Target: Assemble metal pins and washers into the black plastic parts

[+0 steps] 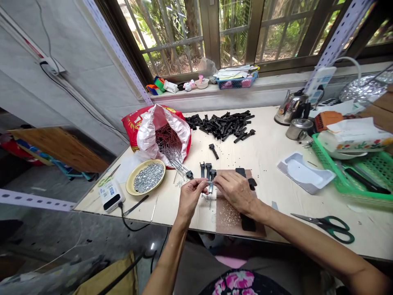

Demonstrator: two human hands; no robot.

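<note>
Both hands meet over the front middle of the table. My left hand [190, 197] is closed in a pinch on one end of a thin metal rod [210, 182]. My right hand [236, 191] pinches at the rod's other end, above a brown board [226, 217]; its fingertips are partly hidden. Just behind the fingers lie several black plastic pieces [208, 167] with wider heads. More thin rods [175, 157] spill from a red and white bag [181, 137] to the left. Beside it, a yellow dish [130, 189] holds many small silvery metal parts [149, 177].
A pile of black plastic pieces [227, 125] lies at the back. Left are a small white device [109, 196] with a cable and a dark blade [136, 205]. To the right are scissors [330, 226], a white tray [307, 173], a green basket [362, 190] and a metal kettle [291, 108].
</note>
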